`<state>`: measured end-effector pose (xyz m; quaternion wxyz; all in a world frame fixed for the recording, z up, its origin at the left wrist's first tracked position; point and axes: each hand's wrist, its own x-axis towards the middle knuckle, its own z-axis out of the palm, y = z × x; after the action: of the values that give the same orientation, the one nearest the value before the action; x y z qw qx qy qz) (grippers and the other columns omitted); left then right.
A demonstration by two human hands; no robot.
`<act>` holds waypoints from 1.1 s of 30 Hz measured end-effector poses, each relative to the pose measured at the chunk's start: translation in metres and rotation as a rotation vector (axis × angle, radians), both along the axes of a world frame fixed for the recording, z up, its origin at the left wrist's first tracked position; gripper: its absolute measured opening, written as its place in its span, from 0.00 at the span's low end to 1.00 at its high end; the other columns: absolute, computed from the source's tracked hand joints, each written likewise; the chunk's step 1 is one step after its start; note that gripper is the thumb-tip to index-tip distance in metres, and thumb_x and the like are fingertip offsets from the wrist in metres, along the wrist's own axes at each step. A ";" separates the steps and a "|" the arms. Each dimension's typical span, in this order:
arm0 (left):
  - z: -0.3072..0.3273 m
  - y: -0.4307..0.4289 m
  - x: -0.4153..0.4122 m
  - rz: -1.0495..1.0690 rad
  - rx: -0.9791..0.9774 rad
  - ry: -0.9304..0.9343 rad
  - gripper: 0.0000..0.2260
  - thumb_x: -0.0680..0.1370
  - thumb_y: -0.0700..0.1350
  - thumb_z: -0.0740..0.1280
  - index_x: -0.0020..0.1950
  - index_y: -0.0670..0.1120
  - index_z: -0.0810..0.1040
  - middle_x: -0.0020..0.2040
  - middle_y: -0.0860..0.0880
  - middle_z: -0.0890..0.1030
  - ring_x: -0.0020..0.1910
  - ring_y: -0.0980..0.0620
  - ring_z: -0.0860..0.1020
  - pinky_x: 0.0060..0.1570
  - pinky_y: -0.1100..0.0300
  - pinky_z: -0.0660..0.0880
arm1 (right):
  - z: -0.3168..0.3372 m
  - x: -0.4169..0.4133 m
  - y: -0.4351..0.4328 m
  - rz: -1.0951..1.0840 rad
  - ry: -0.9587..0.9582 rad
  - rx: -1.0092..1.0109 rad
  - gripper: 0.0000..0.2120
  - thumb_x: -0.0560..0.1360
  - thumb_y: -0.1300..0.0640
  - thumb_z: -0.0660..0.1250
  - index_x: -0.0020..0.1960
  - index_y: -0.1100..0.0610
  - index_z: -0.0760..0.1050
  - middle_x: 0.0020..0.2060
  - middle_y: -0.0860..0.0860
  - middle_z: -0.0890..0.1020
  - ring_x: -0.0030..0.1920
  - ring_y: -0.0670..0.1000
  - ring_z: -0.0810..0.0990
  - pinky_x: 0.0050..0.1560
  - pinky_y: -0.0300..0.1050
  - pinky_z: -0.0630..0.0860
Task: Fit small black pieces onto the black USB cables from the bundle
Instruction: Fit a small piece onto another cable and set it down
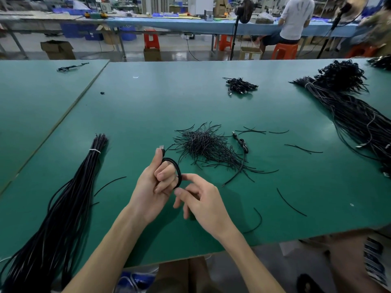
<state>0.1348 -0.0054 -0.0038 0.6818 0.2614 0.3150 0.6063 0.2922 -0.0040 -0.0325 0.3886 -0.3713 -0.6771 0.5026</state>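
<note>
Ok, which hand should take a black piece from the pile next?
Right hand, probably. The left hand holds the coiled cable looped around its fingers, so letting go would lose the coil. The pile of short black pieces lies ahead, on the right hand's side.

Green table [148, 113] with cable bundle [69, 197], ties [207, 146]

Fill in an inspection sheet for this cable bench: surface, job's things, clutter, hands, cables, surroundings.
Surface: green table, seam at left.
Job's things: coiled USB cable in both hands; pile of short black strands mid-table.
Clutter: loose strands scattered at right; small black piece far left.
Grippers: left hand grips the coil, plug up; right hand fingers pinch its edge.
Cables: tied bundle left; large bundle right; small heap far.
Surroundings: blue benches, red stools, seated person.
</note>
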 end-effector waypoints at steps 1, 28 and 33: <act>0.000 0.000 0.000 0.003 -0.004 0.046 0.26 0.84 0.61 0.60 0.30 0.51 0.61 0.25 0.55 0.62 0.24 0.55 0.52 0.29 0.64 0.66 | 0.000 0.000 0.000 -0.008 0.000 0.008 0.15 0.82 0.56 0.68 0.68 0.56 0.75 0.38 0.51 0.86 0.30 0.50 0.81 0.39 0.38 0.76; -0.008 -0.002 0.010 0.241 0.207 0.803 0.26 0.80 0.71 0.56 0.31 0.54 0.65 0.34 0.50 0.70 0.34 0.51 0.64 0.31 0.65 0.63 | 0.006 0.001 0.001 -0.237 0.110 -0.011 0.12 0.85 0.52 0.63 0.45 0.52 0.79 0.33 0.50 0.82 0.27 0.53 0.79 0.31 0.48 0.78; -0.007 -0.002 0.004 0.053 0.208 0.585 0.22 0.80 0.64 0.61 0.34 0.51 0.72 0.39 0.47 0.74 0.32 0.50 0.70 0.33 0.61 0.72 | 0.005 0.001 0.001 -0.270 0.105 -0.005 0.15 0.86 0.51 0.61 0.42 0.53 0.77 0.31 0.53 0.82 0.24 0.51 0.75 0.27 0.44 0.73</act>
<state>0.1391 -0.0071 -0.0111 0.5157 0.4847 0.4409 0.5520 0.2933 -0.0027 -0.0275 0.4867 -0.4329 -0.5985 0.4663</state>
